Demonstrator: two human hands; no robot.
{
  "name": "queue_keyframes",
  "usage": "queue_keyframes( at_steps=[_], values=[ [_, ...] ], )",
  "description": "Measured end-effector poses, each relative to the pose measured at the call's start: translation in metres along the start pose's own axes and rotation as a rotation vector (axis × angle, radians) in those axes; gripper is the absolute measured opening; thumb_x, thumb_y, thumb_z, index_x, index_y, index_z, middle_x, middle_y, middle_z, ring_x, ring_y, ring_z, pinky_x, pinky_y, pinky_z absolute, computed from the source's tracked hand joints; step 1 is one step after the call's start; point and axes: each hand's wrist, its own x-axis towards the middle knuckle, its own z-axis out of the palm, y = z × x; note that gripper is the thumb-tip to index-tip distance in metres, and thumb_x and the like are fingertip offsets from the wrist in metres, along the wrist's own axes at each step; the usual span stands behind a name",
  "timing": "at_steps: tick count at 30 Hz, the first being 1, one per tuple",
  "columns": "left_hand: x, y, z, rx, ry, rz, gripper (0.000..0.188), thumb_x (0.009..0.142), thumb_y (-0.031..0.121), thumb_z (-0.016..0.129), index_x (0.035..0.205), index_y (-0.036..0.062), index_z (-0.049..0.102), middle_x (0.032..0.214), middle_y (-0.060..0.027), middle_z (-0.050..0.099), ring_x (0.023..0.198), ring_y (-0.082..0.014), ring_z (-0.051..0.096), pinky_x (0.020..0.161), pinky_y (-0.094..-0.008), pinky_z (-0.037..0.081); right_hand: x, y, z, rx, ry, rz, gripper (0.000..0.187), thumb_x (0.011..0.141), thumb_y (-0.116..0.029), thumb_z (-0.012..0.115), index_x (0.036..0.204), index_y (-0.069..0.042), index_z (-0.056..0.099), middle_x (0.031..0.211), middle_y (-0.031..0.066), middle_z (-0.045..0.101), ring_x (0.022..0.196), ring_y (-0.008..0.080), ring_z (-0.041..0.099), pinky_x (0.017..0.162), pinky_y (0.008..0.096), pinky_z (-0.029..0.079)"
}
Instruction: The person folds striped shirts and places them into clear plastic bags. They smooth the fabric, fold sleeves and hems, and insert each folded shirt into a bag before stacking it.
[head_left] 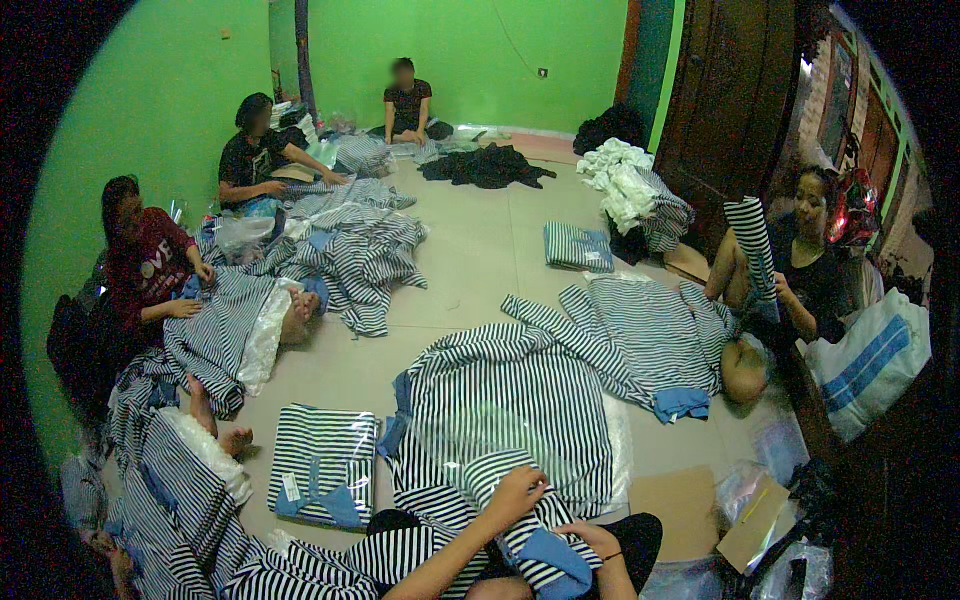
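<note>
In my lap lies a folded black-and-white striped shirt (pixel 502 470) with a blue collar (pixel 552 562). My left hand (pixel 517 496) is closed over its upper part, fingers curled. At its lower right edge my right hand (pixel 592 538) grips the fabric beside the collar. A clear plastic bag (pixel 485 432) lies just beyond the folded shirt, touching its upper end; whether my left fingers also pinch the bag I cannot tell. Under both spreads a larger striped shirt (pixel 500 375), laid out over a white padded sheet (pixel 622 440).
Left of me sits a stack of folded striped shirts (pixel 322 462); another stack (pixel 578 246) is farther off. Cardboard (pixel 672 505) and plastic bags (pixel 790 450) lie at right. Seated people handle striped garments at left and right; another sits at the back. A dark garment pile (pixel 485 165) lies beyond.
</note>
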Motion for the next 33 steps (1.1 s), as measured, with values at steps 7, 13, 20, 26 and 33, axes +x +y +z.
queue_keyframes(
  at_steps=[7,13,20,26,33],
  values=[
    [-0.01,0.038,-0.018,0.132,0.084,0.002,0.012,0.069,0.015,0.057,0.076,0.0055,0.055,0.071,-0.0102,0.052,0.071,-0.027,0.05,0.063,-0.0367,0.039,0.018,0.023,-0.01,-0.109,-0.04,-0.35,0.037,0.077,-0.029,0.049,0.098,0.001,0.054,0.108,0.0093,0.049,0.101,0.0219,0.043,0.09,0.0307,0.026],
    [-0.012,0.086,-0.024,0.031,-0.078,0.047,0.021,0.068,0.018,0.059,0.086,0.0069,0.055,0.079,-0.0111,0.053,0.075,-0.026,0.05,0.066,-0.034,0.04,-0.024,-0.021,0.035,-0.037,0.054,-0.51,0.015,0.074,-0.011,0.054,0.082,0.0,0.06,0.077,0.0021,0.059,0.075,0.0105,0.053,0.073,0.0232,0.038],
    [-0.031,0.105,-0.046,0.141,0.506,-0.119,0.073,0.057,0.031,0.071,0.113,0.0007,0.034,0.107,-0.0155,0.039,0.105,-0.0296,0.033,0.092,-0.0378,0.024,-0.064,-0.024,0.052,0.245,0.342,-0.484,0.026,0.066,-0.018,0.06,0.085,-0.001,0.056,0.083,0.0037,0.057,0.076,0.0135,0.052,0.072,0.026,0.041],
    [-0.029,0.119,-0.041,-0.637,0.097,-0.469,0.072,0.067,0.03,0.065,0.119,-0.0024,0.026,0.112,-0.0163,0.04,0.103,-0.0212,0.04,0.088,-0.0279,0.032,-0.061,-0.058,0.039,0.099,0.224,-0.605,0.064,0.054,-0.011,0.062,0.112,0.002,0.039,0.099,0.0081,0.053,0.086,0.0206,0.053,0.076,0.031,0.043],
    [-0.018,0.115,-0.059,-0.625,0.277,-0.368,0.065,0.066,0.012,0.067,0.118,0.0032,0.03,0.11,-0.0118,0.043,0.095,-0.0184,0.046,0.08,-0.0283,0.04,-0.067,-0.084,0.047,0.189,0.233,-0.806,0.056,0.053,-0.01,0.058,0.106,-0.003,0.043,0.087,0.005,0.053,0.075,0.0182,0.052,0.068,0.028,0.043]
  ],
)
